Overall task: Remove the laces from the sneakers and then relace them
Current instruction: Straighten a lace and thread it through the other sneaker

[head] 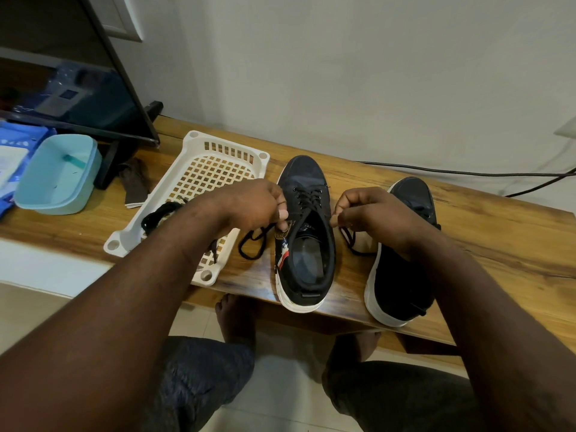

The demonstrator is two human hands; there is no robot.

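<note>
Two black sneakers with white soles stand on the wooden table. The middle sneaker (307,232) carries a black lace (307,198) through its front eyelets. My left hand (255,207) pinches the lace's left end at the shoe's side, and the slack loops on the table (252,246). My right hand (367,213) pinches the right end, which trails down between the shoes. The right sneaker (402,275) is partly hidden under my right forearm. A second black lace (159,215) lies bundled in the white basket.
A white lattice basket (218,154) lies left of the shoes. Further left are a teal plastic tub (59,176), a brown cloth (134,182), blue packets and a screen's stand. A black cable (467,173) runs along the wall at the back right. My knees and bare feet are below the table edge.
</note>
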